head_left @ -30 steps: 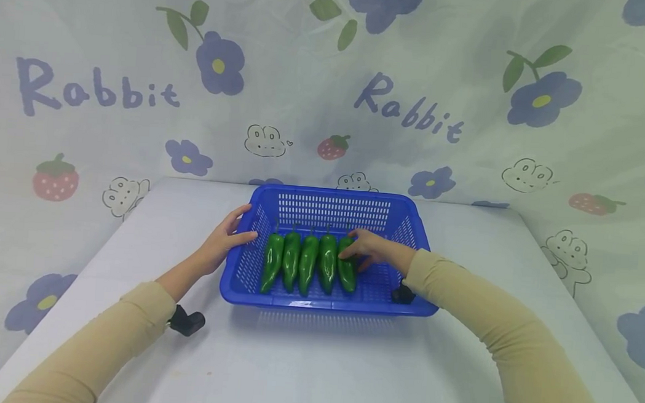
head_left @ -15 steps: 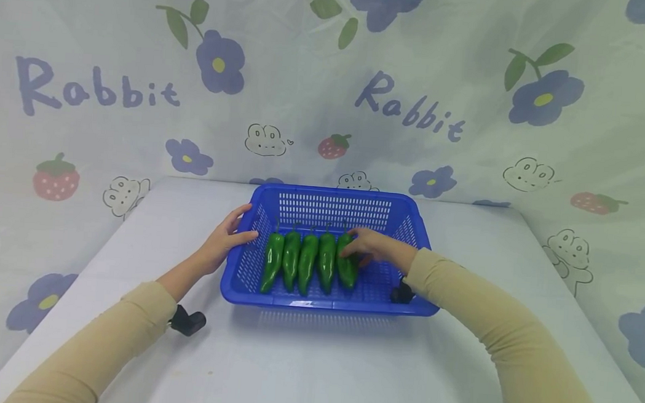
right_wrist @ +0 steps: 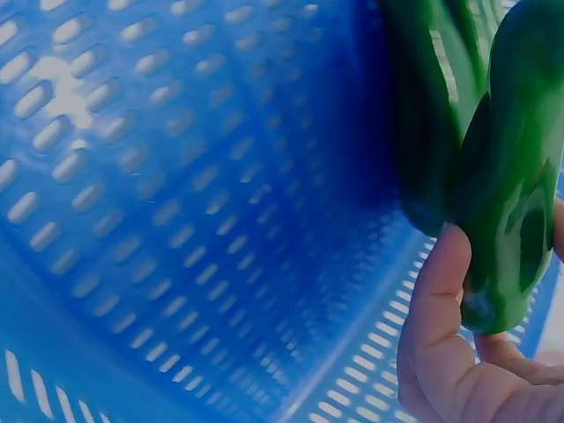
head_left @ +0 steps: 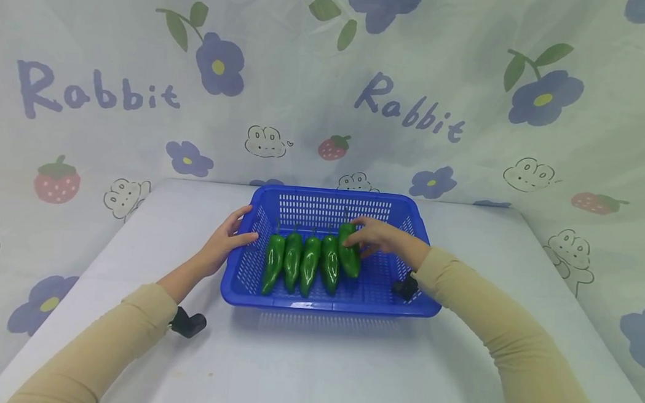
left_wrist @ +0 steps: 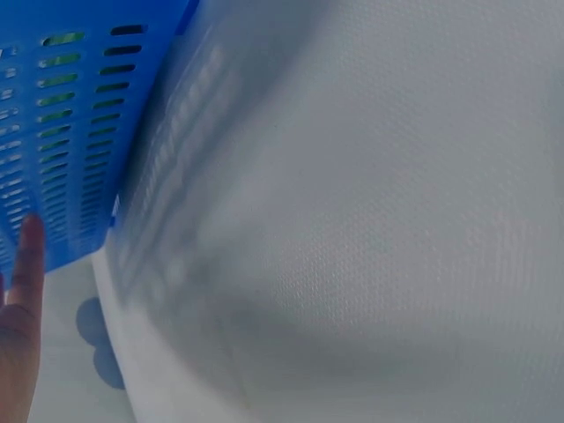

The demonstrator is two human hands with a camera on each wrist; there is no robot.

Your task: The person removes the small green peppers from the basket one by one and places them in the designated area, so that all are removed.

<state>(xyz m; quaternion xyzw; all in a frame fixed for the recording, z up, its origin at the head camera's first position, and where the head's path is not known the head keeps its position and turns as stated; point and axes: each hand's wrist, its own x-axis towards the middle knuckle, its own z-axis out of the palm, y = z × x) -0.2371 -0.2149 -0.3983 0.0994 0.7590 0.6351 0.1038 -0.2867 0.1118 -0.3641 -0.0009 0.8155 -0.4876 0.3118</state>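
Pinching the rightmost pepper (head_left: 350,263), the right hand (head_left: 376,234) is ideally clearing its neighbour (head_left: 329,268). Spread wide, the left hand (head_left: 224,240) is touching the basket (head_left: 299,303).

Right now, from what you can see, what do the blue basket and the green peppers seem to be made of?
Blue basket: probably molded plastic with a smooth, slightly shiny finish; the even slots and one-color rim suggest it.

Green peppers: either real vegetables or plastic imitations. Their smooth, glossy skins show bright highlights, but the look alone leaves it open.
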